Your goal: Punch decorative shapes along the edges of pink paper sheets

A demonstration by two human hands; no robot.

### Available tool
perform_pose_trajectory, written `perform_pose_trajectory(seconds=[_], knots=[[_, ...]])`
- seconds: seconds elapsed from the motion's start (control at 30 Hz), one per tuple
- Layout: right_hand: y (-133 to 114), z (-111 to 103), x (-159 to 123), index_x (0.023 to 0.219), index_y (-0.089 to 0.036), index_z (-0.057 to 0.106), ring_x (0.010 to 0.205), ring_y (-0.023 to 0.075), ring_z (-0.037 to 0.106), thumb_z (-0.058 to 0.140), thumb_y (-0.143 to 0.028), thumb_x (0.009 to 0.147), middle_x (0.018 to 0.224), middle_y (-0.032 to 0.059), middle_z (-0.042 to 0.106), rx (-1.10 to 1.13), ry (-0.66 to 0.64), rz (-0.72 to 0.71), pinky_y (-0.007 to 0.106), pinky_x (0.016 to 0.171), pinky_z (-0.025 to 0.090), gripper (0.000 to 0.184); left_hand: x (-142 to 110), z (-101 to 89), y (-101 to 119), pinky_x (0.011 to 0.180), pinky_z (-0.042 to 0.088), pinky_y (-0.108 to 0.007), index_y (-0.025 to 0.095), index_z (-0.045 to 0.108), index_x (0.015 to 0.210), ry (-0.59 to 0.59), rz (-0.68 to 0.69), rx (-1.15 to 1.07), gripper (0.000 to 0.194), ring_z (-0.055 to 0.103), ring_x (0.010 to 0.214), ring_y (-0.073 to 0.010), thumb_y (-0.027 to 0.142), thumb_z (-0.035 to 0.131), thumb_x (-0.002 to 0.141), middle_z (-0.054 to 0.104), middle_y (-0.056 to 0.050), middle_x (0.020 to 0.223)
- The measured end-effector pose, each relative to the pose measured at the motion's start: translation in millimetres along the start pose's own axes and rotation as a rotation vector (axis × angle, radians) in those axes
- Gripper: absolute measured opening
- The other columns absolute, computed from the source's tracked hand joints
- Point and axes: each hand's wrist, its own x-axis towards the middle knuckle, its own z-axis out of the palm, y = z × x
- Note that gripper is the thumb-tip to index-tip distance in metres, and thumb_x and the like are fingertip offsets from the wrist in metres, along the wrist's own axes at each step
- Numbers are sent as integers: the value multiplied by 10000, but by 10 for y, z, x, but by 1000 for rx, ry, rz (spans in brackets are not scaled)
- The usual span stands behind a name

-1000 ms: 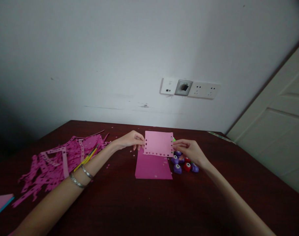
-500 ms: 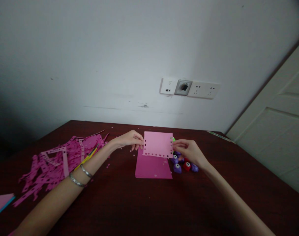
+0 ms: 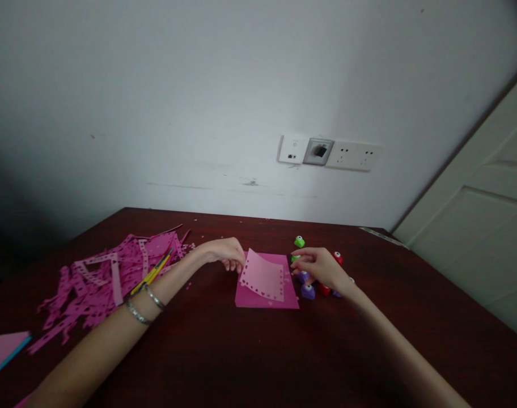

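A light pink sheet of paper (image 3: 265,276) with small punched shapes along three of its edges rests tilted over a darker pink stack of paper (image 3: 248,298). Its left edge is raised, pinched by my left hand (image 3: 228,253), which wears two silver bangles at the wrist. My right hand (image 3: 320,266) is apart from the sheet, fingers loosely bent and spread, with nothing visible in them. It hovers over several small craft punches in purple (image 3: 308,292), green (image 3: 299,242) and red (image 3: 337,258), hiding some of them.
A heap of pink paper strips (image 3: 94,289) lies at the left, with a yellow craft knife (image 3: 154,272) beside my left forearm. More coloured paper (image 3: 5,351) is at the near left edge. A wall with sockets (image 3: 354,156) stands behind the table.
The light pink sheet has come down onto the darker stack and tilted. My right hand has let go of its right edge; my left hand still holds the left edge.
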Motion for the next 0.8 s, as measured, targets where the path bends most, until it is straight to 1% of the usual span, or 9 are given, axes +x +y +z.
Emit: perform_pose_trajectory(seconds=[0.13, 0.27, 0.43, 0.5, 0.57, 0.63, 0.67, 0.73, 0.8], knots=[[48, -139, 26, 941, -126, 596, 671, 187, 655, 622, -180, 682, 768, 63, 676, -70, 37, -61, 226, 415, 548, 265, 34, 35, -46, 430, 364, -188, 118, 650, 620, -30, -29, 53, 187, 494, 466, -72, 296, 591, 619, 642, -51, 597], [-12, -291, -4, 964, -145, 609, 702, 174, 642, 620, -202, 704, 827, 65, 673, -139, 100, -122, 208, 430, 536, 267, 26, 63, -36, 419, 328, -189, 123, 658, 625, -70, -37, 153, 209, 464, 453, -70, 320, 589, 621, 643, -55, 593], [-107, -346, -57, 968, -135, 608, 687, 167, 630, 605, -219, 726, 839, 74, 665, -185, 113, -165, 217, 441, 526, 255, 34, 77, -14, 433, 322, -200, 124, 664, 638, -61, -73, 221, 229, 471, 466, -77, 335, 576, 626, 649, -60, 624], [-126, -334, -71, 969, -133, 612, 680, 168, 629, 592, -217, 730, 845, 77, 668, -225, 107, -179, 224, 442, 527, 254, 62, 58, -33, 432, 319, -204, 123, 663, 646, -4, -45, 278, 229, 471, 456, -78, 329, 563, 635, 645, -56, 618], [-131, -317, -84, 963, -138, 626, 684, 171, 634, 581, -207, 728, 849, 76, 677, -303, 113, -210, 224, 451, 527, 249, 100, 39, -62, 453, 341, -211, 121, 659, 661, 135, 8, 346, 217, 495, 472, -90, 308, 551, 645, 642, -51, 617], [-119, -300, -91, 944, -148, 646, 702, 174, 643, 570, -196, 727, 860, 73, 689, -401, 117, -254, 222, 478, 526, 235, 139, 34, -87, 510, 381, -221, 121, 656, 695, 299, 90, 421, 208, 543, 543, -113, 299, 558, 652, 647, -51, 658], [-108, -289, -90, 930, -153, 657, 709, 176, 646, 563, -195, 731, 863, 72, 694, -450, 111, -275, 223, 496, 526, 224, 157, 40, -96, 543, 394, -225, 124, 656, 730, 360, 136, 458, 215, 562, 590, -125, 305, 568, 655, 652, -52, 692], [-79, -258, -71, 908, -159, 674, 725, 180, 651, 545, -190, 742, 875, 69, 700, -544, 85, -308, 234, 546, 525, 213, 192, 63, -105, 606, 406, -234, 133, 650, 828, 422, 216, 546, 268, 580, 692, -152, 331, 597, 656, 653, -59, 781], [-54, -204, -22, 903, -166, 684, 754, 185, 652, 528, -160, 744, 889, 66, 702, -639, 53, -336, 248, 612, 518, 223, 232, 88, -100, 668, 409, -254, 142, 631, 930, 426, 263, 649, 365, 569, 806, -189, 377, 622, 651, 635, -80, 886]])
